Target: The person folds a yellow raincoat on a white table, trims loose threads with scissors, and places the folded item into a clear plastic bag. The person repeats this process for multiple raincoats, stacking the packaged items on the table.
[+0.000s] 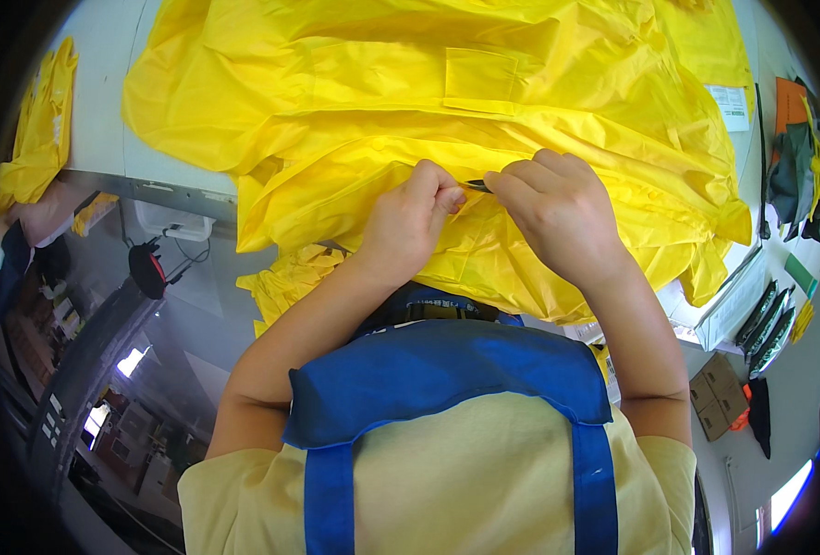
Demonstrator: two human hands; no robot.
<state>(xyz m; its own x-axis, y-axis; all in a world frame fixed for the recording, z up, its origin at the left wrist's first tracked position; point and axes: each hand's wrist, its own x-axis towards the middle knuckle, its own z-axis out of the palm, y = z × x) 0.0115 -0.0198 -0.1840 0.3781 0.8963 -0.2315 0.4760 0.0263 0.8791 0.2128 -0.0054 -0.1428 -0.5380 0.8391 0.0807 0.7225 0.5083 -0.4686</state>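
Your right hand (562,208) is closed around a slim dark tool (479,186), its tip poking out toward 9 o'clock and the visible part lying roughly along the 9-to-3 line. Your left hand (415,217) sits just beside that tip, on its 9 o'clock side, clenched with thumb against finger; what it pinches, if anything, I cannot tell. The yellow garment (373,83) lies beneath both hands and spreads toward 12 o'clock, its long folds running roughly 9 to 3.

White tbl (100,111) w/ grey edge (174,192), grey flr (794,430) on rt, bright light (791,497) low rt
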